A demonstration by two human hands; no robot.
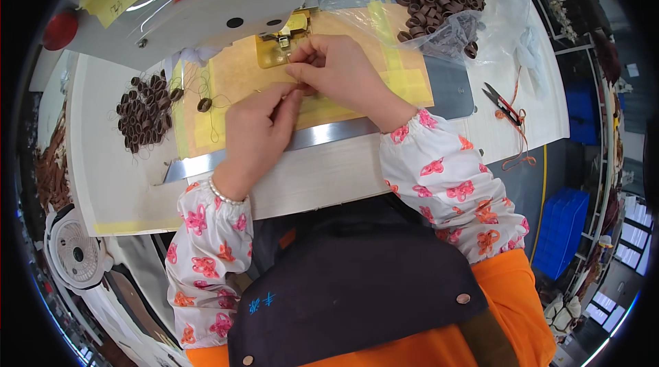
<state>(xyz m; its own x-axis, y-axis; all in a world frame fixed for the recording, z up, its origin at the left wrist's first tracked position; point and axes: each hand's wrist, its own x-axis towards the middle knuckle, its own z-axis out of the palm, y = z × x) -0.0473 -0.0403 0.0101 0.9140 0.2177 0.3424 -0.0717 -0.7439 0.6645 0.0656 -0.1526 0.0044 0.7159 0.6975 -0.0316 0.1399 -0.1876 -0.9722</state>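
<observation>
Here, your right hand (pixel 343 72) has fingers pinched nearly closed beside the sewing machine's presser foot (pixel 284 42). Your left hand (pixel 255 130) curls nearly closed just below. I can't tell what they hold. Small brown loops (pixel 144 114) lie left.

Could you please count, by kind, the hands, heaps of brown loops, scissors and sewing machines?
Left hand and right hand: 2
Left heap and right heap of brown loops: 2
Scissors: 1
Sewing machine: 1
Total: 6

Grey floor (pixel 518 192): we see a narrow yellow line (pixel 541 192) along it
Pale metal rack (pixel 604 144): we find it beside a blue rectangular plastic crate (pixel 561 233)
Bright dark-framed windows (pixel 628 256): far right
</observation>
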